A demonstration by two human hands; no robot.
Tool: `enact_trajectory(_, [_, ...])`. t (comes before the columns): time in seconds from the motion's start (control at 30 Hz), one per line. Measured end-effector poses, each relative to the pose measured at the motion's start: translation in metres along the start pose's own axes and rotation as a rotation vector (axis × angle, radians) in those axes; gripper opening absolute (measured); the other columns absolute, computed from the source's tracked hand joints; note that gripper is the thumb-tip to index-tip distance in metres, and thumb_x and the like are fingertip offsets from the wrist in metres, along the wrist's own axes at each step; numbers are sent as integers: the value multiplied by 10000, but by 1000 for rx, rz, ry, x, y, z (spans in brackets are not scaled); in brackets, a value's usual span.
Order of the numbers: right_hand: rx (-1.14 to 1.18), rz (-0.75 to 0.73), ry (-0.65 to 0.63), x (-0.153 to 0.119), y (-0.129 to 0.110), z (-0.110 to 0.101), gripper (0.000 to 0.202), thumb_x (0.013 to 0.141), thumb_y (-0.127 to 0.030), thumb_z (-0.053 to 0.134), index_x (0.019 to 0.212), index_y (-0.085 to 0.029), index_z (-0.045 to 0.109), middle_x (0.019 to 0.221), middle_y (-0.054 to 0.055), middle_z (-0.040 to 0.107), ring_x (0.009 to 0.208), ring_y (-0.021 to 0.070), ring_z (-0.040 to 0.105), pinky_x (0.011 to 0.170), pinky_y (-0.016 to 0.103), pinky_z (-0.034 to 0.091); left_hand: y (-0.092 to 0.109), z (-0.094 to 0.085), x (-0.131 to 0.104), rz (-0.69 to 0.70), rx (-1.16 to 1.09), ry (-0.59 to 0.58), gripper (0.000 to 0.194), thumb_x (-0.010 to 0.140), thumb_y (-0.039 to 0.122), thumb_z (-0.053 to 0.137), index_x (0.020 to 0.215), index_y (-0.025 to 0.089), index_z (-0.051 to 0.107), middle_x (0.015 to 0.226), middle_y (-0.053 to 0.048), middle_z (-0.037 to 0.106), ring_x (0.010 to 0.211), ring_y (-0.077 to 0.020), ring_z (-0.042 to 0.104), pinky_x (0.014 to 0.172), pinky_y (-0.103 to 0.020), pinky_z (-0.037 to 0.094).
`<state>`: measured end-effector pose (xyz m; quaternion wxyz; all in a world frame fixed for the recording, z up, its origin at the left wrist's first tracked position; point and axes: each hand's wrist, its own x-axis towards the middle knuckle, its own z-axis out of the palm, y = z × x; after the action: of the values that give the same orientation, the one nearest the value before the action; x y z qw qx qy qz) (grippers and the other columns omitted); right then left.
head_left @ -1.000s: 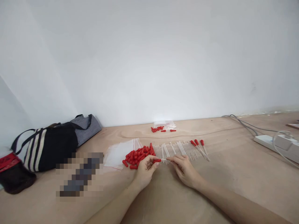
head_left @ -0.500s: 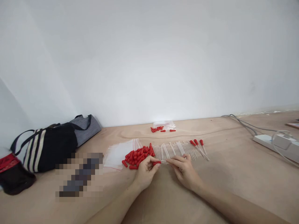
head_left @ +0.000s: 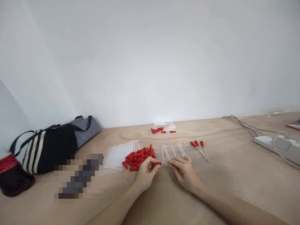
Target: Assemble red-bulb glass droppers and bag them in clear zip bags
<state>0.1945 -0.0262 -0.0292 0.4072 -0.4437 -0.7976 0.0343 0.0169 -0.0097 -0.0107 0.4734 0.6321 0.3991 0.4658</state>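
My left hand (head_left: 146, 173) is closed, pinching a red rubber bulb (head_left: 157, 163) between thumb and fingers. From the other side my right hand (head_left: 184, 172) grips a thin glass dropper tube (head_left: 165, 162), whose end meets the bulb's mouth. How far the tube sits inside the bulb I cannot tell. Just beyond my left hand lies a pile of red rubber bulbs (head_left: 137, 157). Many loose glass tubes (head_left: 173, 150) lie side by side behind my right hand. At the right end of that row are three droppers (head_left: 198, 147) with red bulbs on their tubes.
Clear zip bags (head_left: 119, 155) lie left of the pile. Further back are another bag (head_left: 160, 124) and a few red bulbs (head_left: 157, 130). A black bag (head_left: 52, 148) and a dark bottle (head_left: 15, 178) stand at left, a white power strip (head_left: 269, 143) at right.
Both hands stay almost in place, still holding the bulb and the tube end to end. The view has shifted very slightly.
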Motion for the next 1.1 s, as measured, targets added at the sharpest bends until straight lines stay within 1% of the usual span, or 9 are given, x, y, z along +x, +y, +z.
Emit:
enact_trajectory(0.17, [17, 6, -49, 0, -3, -2, 283, 836, -138, 390, 1014, -261, 572, 777, 12, 630, 696, 125, 558, 713, 308, 271, -1, 0, 0, 6, 21, 14, 170, 645, 267, 640, 672, 161, 511, 654, 21, 555, 657, -122, 545, 627, -226, 423])
enact_trajectory(0.37, [49, -16, -68, 0, -4, -3, 316, 818, -107, 393, 1017, -268, 578, 776, -1, 623, 675, 114, 540, 700, 303, 269, -3, 0, 0, 2, 38, 22, 154, 643, 236, 636, 661, 159, 504, 612, 33, 535, 615, -111, 531, 591, -212, 412])
enact_trajectory(0.53, [38, -66, -79, 1, -1, -4, 378, 781, -55, 393, 1031, -270, 577, 791, 3, 622, 701, 117, 542, 699, 302, 264, 0, 0, -1, -4, 42, 28, 149, 639, 236, 641, 708, 157, 535, 663, 17, 566, 640, -117, 541, 602, -217, 419])
enact_trajectory(0.67, [-2, -122, -70, 3, 1, -7, 428, 739, -8, 385, 1018, -264, 585, 774, 2, 621, 677, 106, 534, 698, 303, 247, 0, -1, -1, -34, 32, -9, 165, 630, 247, 652, 729, 157, 555, 654, 15, 578, 639, -119, 545, 597, -215, 421])
enact_trajectory(0.87, [-97, -185, -22, 5, -2, -9, 415, 721, -13, 384, 989, -247, 598, 717, 3, 599, 653, 110, 506, 686, 309, 227, -1, 0, -2, -66, 32, -18, 175, 615, 259, 668, 719, 145, 584, 627, 6, 597, 606, -119, 551, 581, -217, 429])
enact_trajectory(1.0, [-104, -164, -10, 5, -5, -9, 424, 702, -6, 386, 999, -232, 589, 716, 7, 591, 645, 115, 483, 661, 298, 230, -1, 2, -4, -32, 58, 18, 181, 623, 292, 666, 709, 147, 603, 627, -3, 615, 615, -135, 569, 590, -233, 450])
enact_trajectory(1.1, [-95, -146, -13, 5, -6, -9, 407, 715, -9, 383, 990, -230, 587, 715, 4, 587, 638, 113, 472, 656, 290, 232, -2, 4, -5, 6, 87, 26, 189, 632, 306, 659, 722, 144, 622, 642, -15, 627, 619, -144, 575, 589, -237, 458])
